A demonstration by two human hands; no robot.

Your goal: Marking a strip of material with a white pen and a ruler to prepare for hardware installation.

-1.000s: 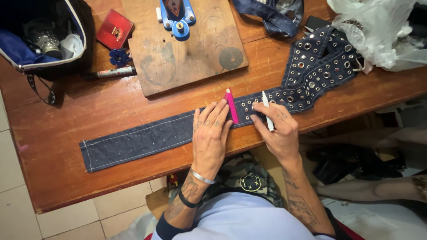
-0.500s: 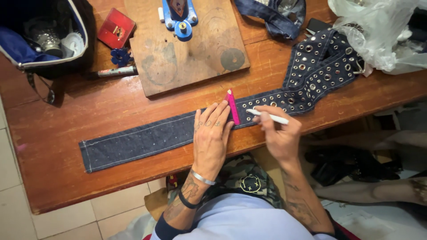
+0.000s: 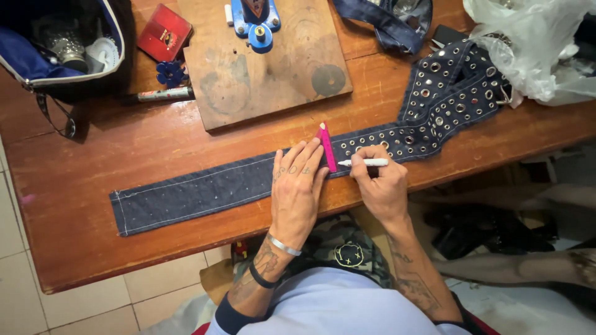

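both hands are down on the denim strip [image 3: 205,189] near the front edge of the worktop [image 3: 93,248]. left hand [image 3: 297,186] lies flat, fingers spread, pressing the cloth and bracing a small pink ruler [image 3: 326,147] that stands across the strip. right hand [image 3: 380,186] is closed around a white marking pen [image 3: 363,162], held almost level, its tip just beside the ruler's edge.

to the right the strip is already full of metal eyelets [image 3: 434,93] and bunches up toward the back right corner, beside a clear plastic bag [image 3: 534,49]. to the left it runs plain, dotted with faint marks, to the front left.

what could go wrong, i'd say: the ruler is held only by fingertips, so a nudge from the pen could skew it and put the mark off line with the row of eyelets. the heavy bunched end might also drag the strip sideways if the left palm lifts.

further back sit a wooden board [image 3: 267,68] with a blue press tool [image 3: 254,22], a red box [image 3: 163,32] and an open bag [image 3: 62,43] at the back left corner.
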